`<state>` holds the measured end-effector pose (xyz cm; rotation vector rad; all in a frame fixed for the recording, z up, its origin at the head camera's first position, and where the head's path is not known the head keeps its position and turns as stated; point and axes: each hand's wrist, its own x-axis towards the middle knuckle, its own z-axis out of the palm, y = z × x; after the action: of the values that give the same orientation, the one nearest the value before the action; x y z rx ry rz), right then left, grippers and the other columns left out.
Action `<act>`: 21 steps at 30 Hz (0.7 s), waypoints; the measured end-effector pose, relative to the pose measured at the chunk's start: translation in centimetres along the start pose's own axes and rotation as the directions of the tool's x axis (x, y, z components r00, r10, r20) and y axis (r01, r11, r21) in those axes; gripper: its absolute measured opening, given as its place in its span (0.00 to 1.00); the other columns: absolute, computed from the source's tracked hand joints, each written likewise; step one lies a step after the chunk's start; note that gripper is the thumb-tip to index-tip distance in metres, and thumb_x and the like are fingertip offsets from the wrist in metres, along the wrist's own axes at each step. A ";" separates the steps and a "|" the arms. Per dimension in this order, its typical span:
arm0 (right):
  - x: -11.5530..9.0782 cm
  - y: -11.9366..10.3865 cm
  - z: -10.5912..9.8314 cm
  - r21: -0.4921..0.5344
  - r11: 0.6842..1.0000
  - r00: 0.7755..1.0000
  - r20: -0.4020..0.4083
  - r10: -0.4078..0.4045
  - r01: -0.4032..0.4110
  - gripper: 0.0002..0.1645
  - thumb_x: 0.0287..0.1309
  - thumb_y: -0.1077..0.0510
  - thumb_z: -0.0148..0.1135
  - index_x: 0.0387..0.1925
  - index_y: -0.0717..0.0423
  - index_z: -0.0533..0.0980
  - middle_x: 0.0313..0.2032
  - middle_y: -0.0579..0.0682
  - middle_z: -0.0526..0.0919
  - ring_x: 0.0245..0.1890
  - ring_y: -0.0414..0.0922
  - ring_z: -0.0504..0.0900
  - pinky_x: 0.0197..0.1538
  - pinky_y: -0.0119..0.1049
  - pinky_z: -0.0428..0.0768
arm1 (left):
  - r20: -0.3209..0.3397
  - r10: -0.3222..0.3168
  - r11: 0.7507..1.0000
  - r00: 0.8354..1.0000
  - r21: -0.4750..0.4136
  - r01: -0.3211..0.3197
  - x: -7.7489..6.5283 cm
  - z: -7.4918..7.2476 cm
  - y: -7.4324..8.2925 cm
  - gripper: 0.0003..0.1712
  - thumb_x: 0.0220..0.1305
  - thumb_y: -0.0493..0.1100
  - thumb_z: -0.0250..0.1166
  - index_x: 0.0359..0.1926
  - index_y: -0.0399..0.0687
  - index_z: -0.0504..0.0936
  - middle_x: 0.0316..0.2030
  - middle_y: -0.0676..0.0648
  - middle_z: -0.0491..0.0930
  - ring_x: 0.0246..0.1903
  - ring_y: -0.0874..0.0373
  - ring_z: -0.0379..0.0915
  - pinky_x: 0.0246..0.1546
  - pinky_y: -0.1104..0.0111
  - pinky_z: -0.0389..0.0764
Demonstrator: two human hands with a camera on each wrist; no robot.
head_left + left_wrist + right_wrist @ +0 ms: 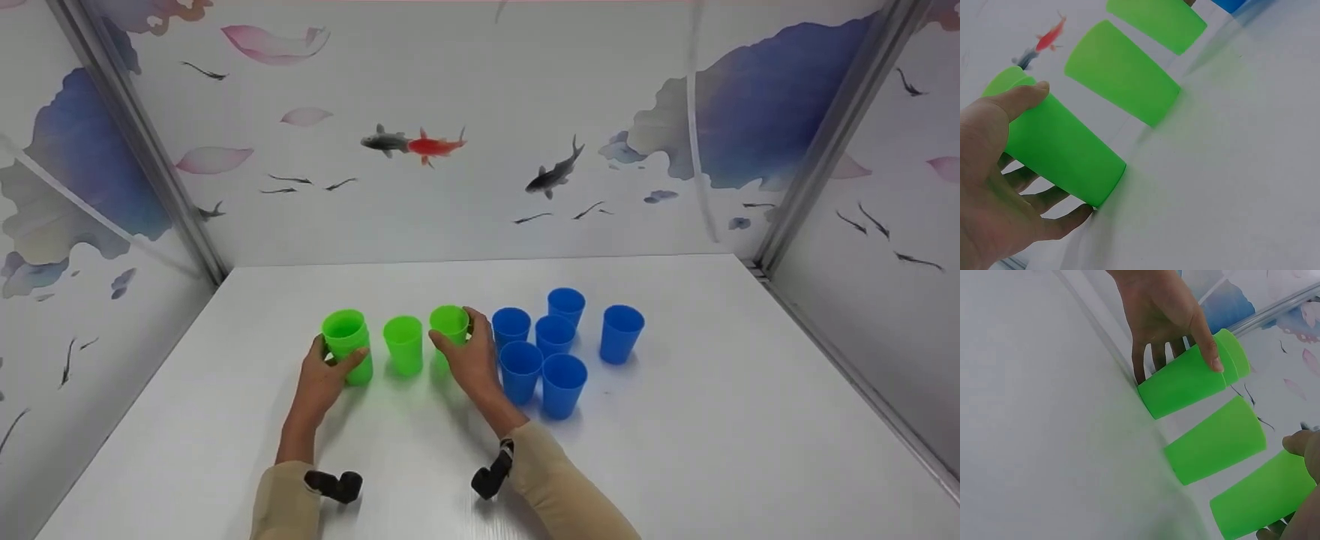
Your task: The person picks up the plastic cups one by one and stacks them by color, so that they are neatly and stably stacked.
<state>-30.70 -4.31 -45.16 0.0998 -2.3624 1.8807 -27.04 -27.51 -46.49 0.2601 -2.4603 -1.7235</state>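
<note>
My left hand (pixel 321 382) grips a stack of green cups (pixel 346 343), one nested in another. In the left wrist view, the thumb lies near the stacked rims and the fingers spread along the far side. To its right a single green cup (pixel 405 346) stands upright between the two hands, with neither hand on it. My right hand (pixel 476 364) holds another green cup (pixel 448 324), thumb on the near side and fingers round the right side. The right wrist view shows this cup (pixel 1261 498) only partly, cut off at the edge.
Several blue cups (pixel 556 334) stand upright close together just right of my right hand. One more blue cup (pixel 621 335) stands apart at the far right. Printed walls with fish (pixel 555 174) enclose the white table (pixel 712 435) at the back and sides.
</note>
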 end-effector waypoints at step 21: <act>0.3 -5.5 -0.4 0.006 0.984 0.984 -0.014 -0.176 0.177 0.41 0.62 0.46 0.68 0.70 0.56 0.64 0.64 0.55 0.71 0.63 0.50 0.73 0.64 0.46 0.79 | 0.007 -0.041 0.999 0.999 0.007 0.041 0.1 -0.1 0.4 0.51 0.68 0.56 0.65 0.78 0.39 0.46 0.76 0.35 0.55 0.76 0.38 0.51 0.76 0.46 0.58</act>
<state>-30.25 -5.15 -39.69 0.2861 -2.2552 1.8016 -27.11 -27.54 -46.11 0.3073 -2.4836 -1.7353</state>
